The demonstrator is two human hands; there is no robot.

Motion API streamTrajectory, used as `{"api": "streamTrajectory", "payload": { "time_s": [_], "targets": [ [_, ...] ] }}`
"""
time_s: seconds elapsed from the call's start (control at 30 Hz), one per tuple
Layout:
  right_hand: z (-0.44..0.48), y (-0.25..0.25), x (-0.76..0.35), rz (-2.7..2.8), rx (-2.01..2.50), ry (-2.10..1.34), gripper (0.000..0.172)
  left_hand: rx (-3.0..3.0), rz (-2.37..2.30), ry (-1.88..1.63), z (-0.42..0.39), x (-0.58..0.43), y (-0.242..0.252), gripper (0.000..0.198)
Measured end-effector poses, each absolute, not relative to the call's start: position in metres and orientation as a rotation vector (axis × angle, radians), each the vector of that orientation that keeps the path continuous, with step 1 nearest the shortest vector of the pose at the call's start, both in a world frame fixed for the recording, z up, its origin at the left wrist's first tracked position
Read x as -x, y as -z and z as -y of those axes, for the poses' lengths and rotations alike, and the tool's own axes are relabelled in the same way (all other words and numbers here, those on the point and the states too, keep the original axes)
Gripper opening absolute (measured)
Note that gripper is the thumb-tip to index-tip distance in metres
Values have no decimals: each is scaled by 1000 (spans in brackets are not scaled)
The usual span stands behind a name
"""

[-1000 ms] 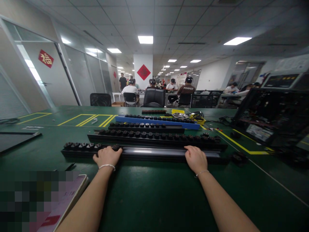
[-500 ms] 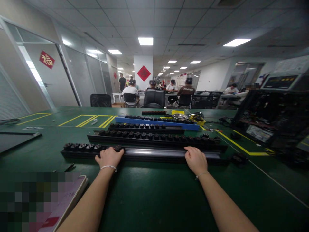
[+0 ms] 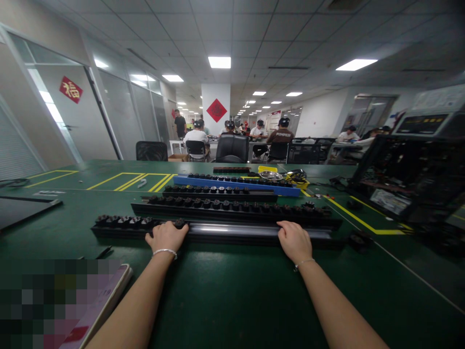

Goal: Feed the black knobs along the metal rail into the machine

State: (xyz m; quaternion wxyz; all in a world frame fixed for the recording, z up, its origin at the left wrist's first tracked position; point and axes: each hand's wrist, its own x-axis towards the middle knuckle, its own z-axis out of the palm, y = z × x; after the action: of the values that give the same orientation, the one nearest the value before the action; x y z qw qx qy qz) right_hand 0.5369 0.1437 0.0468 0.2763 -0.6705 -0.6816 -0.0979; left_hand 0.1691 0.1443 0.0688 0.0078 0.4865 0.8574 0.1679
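A long black rail (image 3: 232, 233) with a shiny channel lies crosswise on the green table. Several black round parts (image 3: 135, 221) sit in a row in its left end. My left hand (image 3: 167, 236) is closed over the rail, its fingers wrapped round a black round part (image 3: 179, 223) in the channel; the fingertips are hidden behind the hand. Farther right, my right hand (image 3: 295, 240) grips the rail, thumb at the near side, with its other fingers mostly out of sight.
Behind lie more black rails (image 3: 232, 206) filled with round parts, and a blue rail (image 3: 240, 184). An opened machine case (image 3: 388, 179) stands at right. A loose black part (image 3: 359, 240) is near the rail's right end. People (image 3: 196, 138) sit at tables beyond.
My left hand has slid slightly right along the rail, and the black round part at its fingers has shifted with it. My right hand has stayed in place.
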Motion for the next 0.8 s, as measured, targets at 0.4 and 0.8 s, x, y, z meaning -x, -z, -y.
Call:
{"api": "streamTrajectory", "payload": {
  "time_s": [0.4,0.8],
  "targets": [
    [-145,-47,-537,1832,1790,275,34,-1548,-2657,-534,-145,-175,-67,59],
    [-144,-48,-536,1835,1809,245,36,-1561,-2620,-545,-144,-183,-69,58]
  ]
}}
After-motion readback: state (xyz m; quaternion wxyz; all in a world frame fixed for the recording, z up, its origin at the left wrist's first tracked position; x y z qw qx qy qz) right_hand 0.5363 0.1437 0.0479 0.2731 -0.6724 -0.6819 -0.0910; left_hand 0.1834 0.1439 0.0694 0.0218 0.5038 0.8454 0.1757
